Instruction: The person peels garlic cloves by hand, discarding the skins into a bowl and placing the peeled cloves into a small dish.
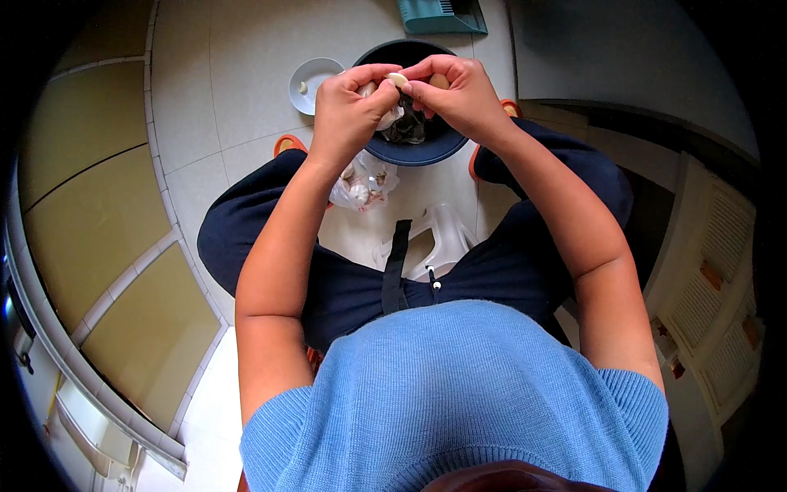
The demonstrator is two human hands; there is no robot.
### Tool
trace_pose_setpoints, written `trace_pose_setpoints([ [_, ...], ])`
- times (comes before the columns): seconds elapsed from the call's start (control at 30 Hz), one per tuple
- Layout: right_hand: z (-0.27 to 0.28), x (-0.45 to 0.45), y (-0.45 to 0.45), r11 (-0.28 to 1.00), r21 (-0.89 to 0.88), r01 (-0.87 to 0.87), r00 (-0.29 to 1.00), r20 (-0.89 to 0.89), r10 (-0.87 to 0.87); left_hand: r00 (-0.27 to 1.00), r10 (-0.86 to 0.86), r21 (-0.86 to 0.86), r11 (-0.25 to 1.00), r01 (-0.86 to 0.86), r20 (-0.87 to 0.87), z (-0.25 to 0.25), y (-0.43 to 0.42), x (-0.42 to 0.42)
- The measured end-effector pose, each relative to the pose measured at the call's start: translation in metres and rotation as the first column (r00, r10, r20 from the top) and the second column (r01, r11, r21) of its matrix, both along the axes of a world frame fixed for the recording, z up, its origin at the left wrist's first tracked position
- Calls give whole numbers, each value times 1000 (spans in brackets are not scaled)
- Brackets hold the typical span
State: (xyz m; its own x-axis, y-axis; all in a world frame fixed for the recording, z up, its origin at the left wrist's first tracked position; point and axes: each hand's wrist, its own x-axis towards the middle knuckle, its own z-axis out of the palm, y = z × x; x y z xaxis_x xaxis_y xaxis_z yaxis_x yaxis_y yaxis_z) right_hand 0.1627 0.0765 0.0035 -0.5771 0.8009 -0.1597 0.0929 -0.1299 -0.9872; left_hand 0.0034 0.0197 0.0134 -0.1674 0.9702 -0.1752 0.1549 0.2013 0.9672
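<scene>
Over a dark round bin [426, 156], my two hands meet at a pale garlic clove [398, 79]. My left hand [346, 108] pinches one end of it between thumb and fingertips. The thumb and index finger of my right hand [466, 100] close on its other side. A small tan, rounded thing [439, 81] shows by the curled fingers of my right hand; I cannot make out its kind. Under my left fingers something whitish is partly hidden. On a white plate [321, 67] to the left lies one small pale clove [302, 87].
A clear plastic bag [379, 179] with several garlic bulbs lies on the floor near my left foot. A white plastic stool [443, 225] stands between my legs. A teal dustpan [443, 18] lies beyond the bin. Cabinets [90, 197] line the left side.
</scene>
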Motion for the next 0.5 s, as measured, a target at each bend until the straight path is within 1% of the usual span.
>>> trace_pose_setpoints([
  [0.17,-1,0,0,1000,-6,8,1000,-12,-9,1000,5,-5,1000,-5,-8,0,0,0],
  [0.23,-1,0,-1,1000,-13,12,1000,-15,-12,999,-4,6,1000,3,40,-5,0,-3],
  [0.3,0,0,-1,997,-68,26,998,-55,-30,1000,-16,2,1000,16,22,-3,-1,-4],
  [0.37,2,0,0,996,-89,31,998,-53,-36,1000,-29,-1,1000,29,3,-3,0,-4],
  [0.43,3,1,1,993,-109,37,998,-51,-43,998,65,67,996,-64,-14,-3,2,-4],
  [0.47,2,1,1,990,-127,67,996,-50,-73,986,113,125,987,-98,-125,-2,2,-3],
  [0.5,2,1,2,985,-145,95,993,-50,-103,986,113,125,987,-97,-125,2,3,-3],
])
